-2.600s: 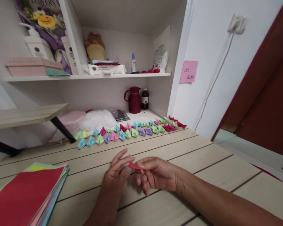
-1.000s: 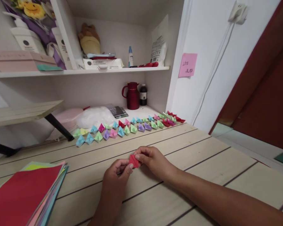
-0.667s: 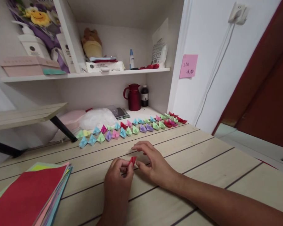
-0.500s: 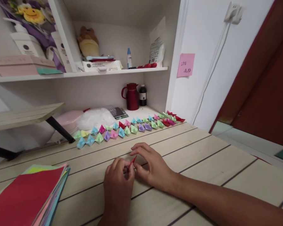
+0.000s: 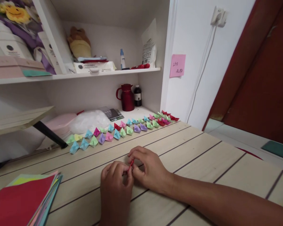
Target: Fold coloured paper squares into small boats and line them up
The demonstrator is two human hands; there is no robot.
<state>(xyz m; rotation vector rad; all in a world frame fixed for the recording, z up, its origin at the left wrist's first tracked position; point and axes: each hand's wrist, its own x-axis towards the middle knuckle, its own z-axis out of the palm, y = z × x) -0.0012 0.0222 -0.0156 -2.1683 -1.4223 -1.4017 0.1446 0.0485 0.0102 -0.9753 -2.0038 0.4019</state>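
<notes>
You are pinching a crease into the small red folded paper piece (image 5: pixel 131 164), which is standing on edge just above the pale wooden slatted table (image 5: pixel 202 157), caught between your two hands. Your left hand (image 5: pixel 115 182) is curling inward, its grip pressed together on the lower end of the paper. Your right hand (image 5: pixel 149 171) is pinching the upper end, fingertips touching those of the left. It looks as though you are sharpening a fold. The next move is calling for an even squeeze with the edges kept aligned, since the piece is tiny and mostly hidden by your fingers. Around you, a stack of coloured paper sheets topped with a red one (image 5: pixel 21 201) is lying well apart at the left front corner. Two rows of small folded paper boats in mixed colours (image 5: pixel 122 130) are sitting beyond your hands. A dark red jug (image 5: pixel 125 97) is standing behind them under the shelf. None of these is crowding the fold.
</notes>
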